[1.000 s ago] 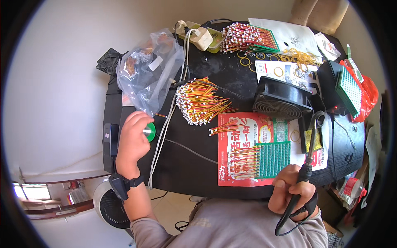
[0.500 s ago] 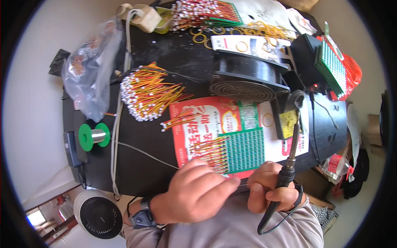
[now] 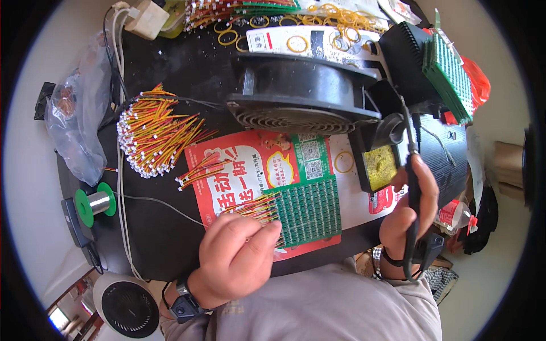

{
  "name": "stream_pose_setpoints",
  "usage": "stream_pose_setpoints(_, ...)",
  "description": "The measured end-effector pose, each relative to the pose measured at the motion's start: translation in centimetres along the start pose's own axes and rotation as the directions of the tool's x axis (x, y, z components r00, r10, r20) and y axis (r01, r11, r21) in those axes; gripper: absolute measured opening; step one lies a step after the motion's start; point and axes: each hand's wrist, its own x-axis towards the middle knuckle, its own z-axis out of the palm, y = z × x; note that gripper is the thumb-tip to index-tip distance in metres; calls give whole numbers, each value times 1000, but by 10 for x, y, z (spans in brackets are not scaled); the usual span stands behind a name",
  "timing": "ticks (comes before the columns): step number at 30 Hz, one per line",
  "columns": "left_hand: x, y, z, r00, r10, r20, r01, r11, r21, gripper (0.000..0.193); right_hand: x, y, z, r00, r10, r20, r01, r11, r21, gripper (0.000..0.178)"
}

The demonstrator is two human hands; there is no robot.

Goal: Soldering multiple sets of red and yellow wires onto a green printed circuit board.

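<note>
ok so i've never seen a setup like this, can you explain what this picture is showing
No robot here, just a person, filmed by a wide fisheye camera on their own head that looks down, so straight edges bend. The bare right hand holds a soldering iron. The bare left hand is over wires at the left edge of a green board; whether it grips anything is hidden. Also on the dark table: a wire pile, a spool, a black fan and rubber bands.
</note>
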Motion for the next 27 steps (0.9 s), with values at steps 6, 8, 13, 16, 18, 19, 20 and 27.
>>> stream_pose_setpoints(6,0,-4,0,990,-122,64,114,987,117,32,-22,-4,7,894,32,-447,57,981,185,61)
stream_pose_setpoints(8,1,-3,1,983,-170,70,160,980,121,29,-28,-15,11,884,132,-448,18,949,314,59)
stream_pose_setpoints(13,0,-6,-2,966,-260,8,259,964,57,23,-18,-13,30,983,-123,-133,173,854,490,65)
stream_pose_setpoints(16,-2,-9,-1,967,-256,-18,256,965,49,23,-18,-14,34,993,-120,-18,116,885,451,55)
stream_pose_setpoints(18,-2,-9,-2,965,-264,-13,264,964,42,22,-14,-18,33,984,-136,115,75,901,427,43)
stream_pose_setpoints(19,-2,-9,-3,965,-264,-7,264,964,33,22,-16,-20,35,983,-136,121,71,901,429,43)
stream_pose_setpoints(20,-2,-9,-3,963,-271,-6,271,962,30,22,-17,-21,38,988,-103,115,46,906,420,42)
stream_pose_setpoints(27,-2,-9,-3,952,-303,40,303,953,10,21,-17,-20,46,988,-101,115,48,919,391,38)
